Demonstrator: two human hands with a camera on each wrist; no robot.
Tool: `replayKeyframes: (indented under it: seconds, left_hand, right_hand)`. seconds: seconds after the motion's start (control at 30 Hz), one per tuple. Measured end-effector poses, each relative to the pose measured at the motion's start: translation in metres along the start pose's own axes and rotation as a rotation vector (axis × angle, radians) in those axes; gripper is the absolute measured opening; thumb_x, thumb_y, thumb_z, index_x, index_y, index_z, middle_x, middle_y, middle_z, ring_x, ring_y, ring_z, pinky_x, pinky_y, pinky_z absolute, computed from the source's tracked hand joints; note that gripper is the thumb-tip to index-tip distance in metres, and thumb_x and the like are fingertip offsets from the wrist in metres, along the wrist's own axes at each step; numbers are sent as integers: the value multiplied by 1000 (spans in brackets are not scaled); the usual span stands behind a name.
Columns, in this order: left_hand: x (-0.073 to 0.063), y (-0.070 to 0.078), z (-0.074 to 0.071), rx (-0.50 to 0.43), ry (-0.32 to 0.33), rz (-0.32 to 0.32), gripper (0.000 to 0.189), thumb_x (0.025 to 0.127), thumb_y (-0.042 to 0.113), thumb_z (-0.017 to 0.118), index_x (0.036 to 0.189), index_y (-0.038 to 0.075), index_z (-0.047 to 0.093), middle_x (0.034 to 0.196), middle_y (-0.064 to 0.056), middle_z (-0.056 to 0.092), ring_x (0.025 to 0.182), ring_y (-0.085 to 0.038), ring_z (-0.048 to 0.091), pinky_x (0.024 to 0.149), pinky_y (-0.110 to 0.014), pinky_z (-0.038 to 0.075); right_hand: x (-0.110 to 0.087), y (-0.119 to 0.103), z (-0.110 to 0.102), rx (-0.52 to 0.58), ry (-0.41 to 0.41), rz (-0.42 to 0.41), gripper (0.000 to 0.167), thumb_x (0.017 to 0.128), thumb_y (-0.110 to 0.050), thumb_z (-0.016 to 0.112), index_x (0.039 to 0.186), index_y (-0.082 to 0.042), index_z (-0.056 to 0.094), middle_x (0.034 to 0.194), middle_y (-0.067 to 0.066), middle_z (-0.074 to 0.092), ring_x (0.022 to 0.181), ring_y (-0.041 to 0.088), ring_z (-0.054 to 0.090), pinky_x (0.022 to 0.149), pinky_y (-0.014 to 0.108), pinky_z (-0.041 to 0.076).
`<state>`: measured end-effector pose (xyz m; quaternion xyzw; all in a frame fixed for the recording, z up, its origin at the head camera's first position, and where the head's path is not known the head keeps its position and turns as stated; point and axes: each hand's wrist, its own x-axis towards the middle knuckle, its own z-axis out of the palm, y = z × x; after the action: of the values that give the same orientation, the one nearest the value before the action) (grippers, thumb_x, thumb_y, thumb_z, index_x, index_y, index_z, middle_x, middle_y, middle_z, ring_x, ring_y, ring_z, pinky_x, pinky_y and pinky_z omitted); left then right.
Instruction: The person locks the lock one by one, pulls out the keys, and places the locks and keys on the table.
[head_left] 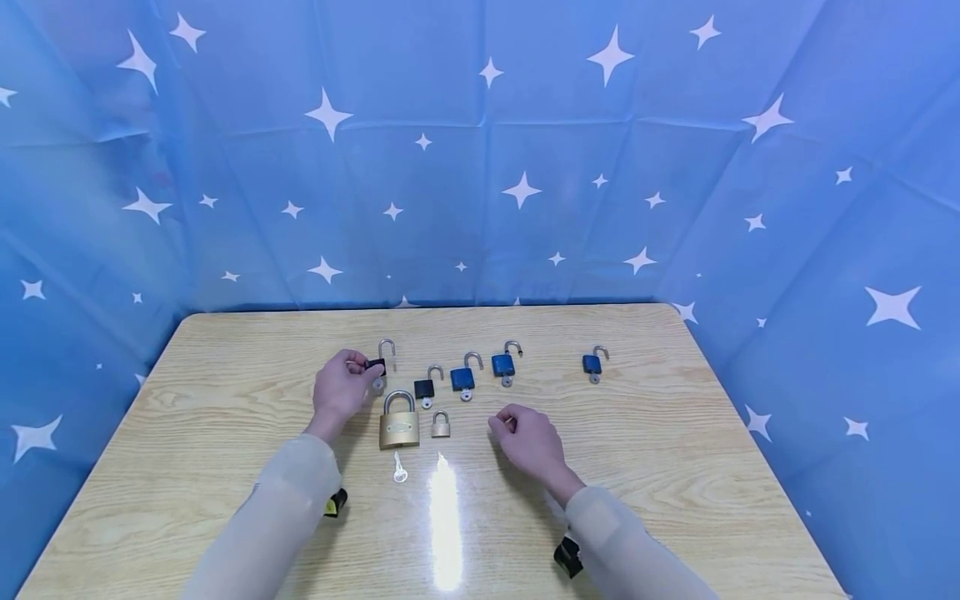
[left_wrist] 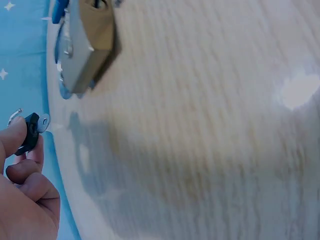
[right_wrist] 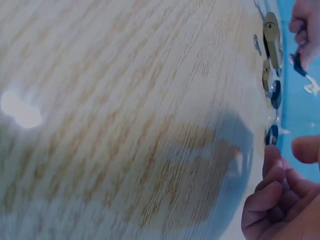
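My left hand (head_left: pixel 341 390) pinches a small black padlock (head_left: pixel 376 365) between thumb and fingers. Its shackle stands open and a key (left_wrist: pixel 44 123) sticks out of the body, as the left wrist view shows. Just right of that hand is a large brass padlock (head_left: pixel 399 430) with its shackle down. A second black padlock (head_left: pixel 424 389), shackle open and key in, lies farther right. My right hand (head_left: pixel 530 442) hovers over the table with loosely curled fingers, holding nothing. Nearest it on the left is a small brass padlock (head_left: pixel 440 431).
Two blue padlocks, one (head_left: pixel 462 379) beside the other (head_left: pixel 503 365), have open shackles and keys in them. Another blue padlock (head_left: pixel 592 365) lies apart at the right. A loose key (head_left: pixel 400 470) rests in front of the large brass padlock on the wooden table (head_left: pixel 660 467).
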<state>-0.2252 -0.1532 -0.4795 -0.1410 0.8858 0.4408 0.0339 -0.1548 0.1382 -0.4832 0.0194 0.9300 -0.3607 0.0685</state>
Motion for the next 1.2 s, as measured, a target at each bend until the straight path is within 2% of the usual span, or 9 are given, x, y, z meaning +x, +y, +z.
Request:
replayKeyframes:
  seconds: [0.13, 0.4, 0.6, 0.7, 0.9, 1.0, 1.2]
  left_hand:
    - [-5, 9, 0, -87, -19, 42, 37, 91, 35, 68, 114, 8, 56, 110, -11, 63, 91, -22, 58, 69, -27, 44]
    - [-28, 30, 8, -195, -87, 125, 34, 88, 29, 72, 110, 8, 57, 104, -11, 65, 68, -14, 49, 58, -27, 40]
    - [-44, 45, 23, -296, -146, 104, 31, 86, 26, 75, 108, 9, 59, 99, -8, 66, 63, -13, 45, 56, -26, 39]
    - [-51, 52, 30, -329, -168, 87, 30, 86, 24, 76, 106, 10, 59, 96, -7, 66, 63, -13, 44, 55, -25, 39]
    - [-61, 56, 47, -342, -178, 103, 28, 84, 23, 77, 102, 11, 60, 91, -4, 66, 73, -15, 49, 62, -26, 39]
    - [-65, 56, 55, -350, -183, 100, 28, 83, 24, 79, 101, 12, 61, 91, -3, 65, 73, -15, 49, 62, -26, 40]
    - [-71, 51, 65, -269, -188, 128, 28, 81, 33, 79, 98, 18, 62, 92, 1, 66, 69, -14, 49, 60, -27, 40]
  right_hand:
    - [0, -1, -1, 10, -4, 4, 16, 94, -31, 61, 91, -18, 70, 68, -5, 57, 59, 12, 49, 57, 27, 37]
    - [3, -3, -4, 2, 16, -19, 16, 94, -29, 61, 94, -17, 71, 70, -4, 58, 59, 12, 49, 58, 27, 38]
    - [8, -13, -13, 32, 43, -34, 15, 94, -27, 61, 94, -15, 71, 72, -2, 61, 60, 12, 51, 57, 27, 39]
    - [12, -19, -21, 69, 50, -56, 15, 96, -25, 60, 96, -14, 71, 79, -1, 64, 66, 13, 54, 61, 27, 41]
    - [22, -30, -31, 176, 41, -99, 19, 98, -22, 58, 109, -13, 70, 93, 1, 65, 79, 14, 56, 70, 28, 46]
    - [25, -34, -34, 215, 25, -120, 19, 99, -22, 57, 112, -14, 69, 99, 1, 66, 83, 15, 57, 73, 29, 47]
    - [27, -38, -35, 274, -27, -147, 23, 100, -21, 54, 118, -13, 67, 109, 5, 66, 90, 16, 58, 79, 32, 48]
